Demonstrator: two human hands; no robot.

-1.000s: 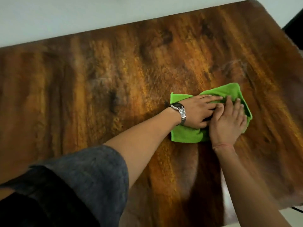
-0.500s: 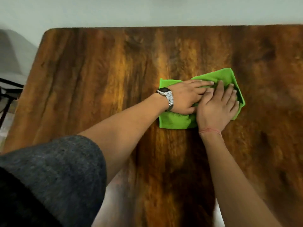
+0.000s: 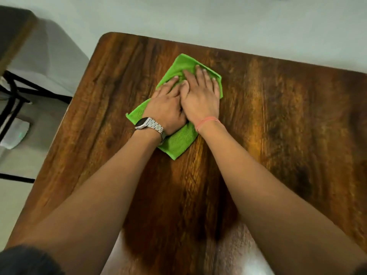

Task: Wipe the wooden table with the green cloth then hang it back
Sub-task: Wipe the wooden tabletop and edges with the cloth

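The green cloth (image 3: 178, 142) lies folded flat on the wooden table (image 3: 282, 120), near its far left corner. My left hand (image 3: 166, 109), with a metal watch on the wrist, presses palm-down on the cloth's left part. My right hand (image 3: 201, 96), with a pink thread at the wrist, presses flat on the right part, its fingers spread toward the far edge. The two hands touch side by side and cover most of the cloth; only its corners show.
The table's far edge runs along a pale wall (image 3: 198, 18). Left of the table, black metal legs (image 3: 14, 90) stand on the floor beside a small white device (image 3: 14, 135) with a green light. A dark piece of furniture (image 3: 12, 30) fills the top left corner.
Both hands have slid the cloth leftward and toward the table's far left corner. The view has swung left, so the table's left edge and the floor now show.
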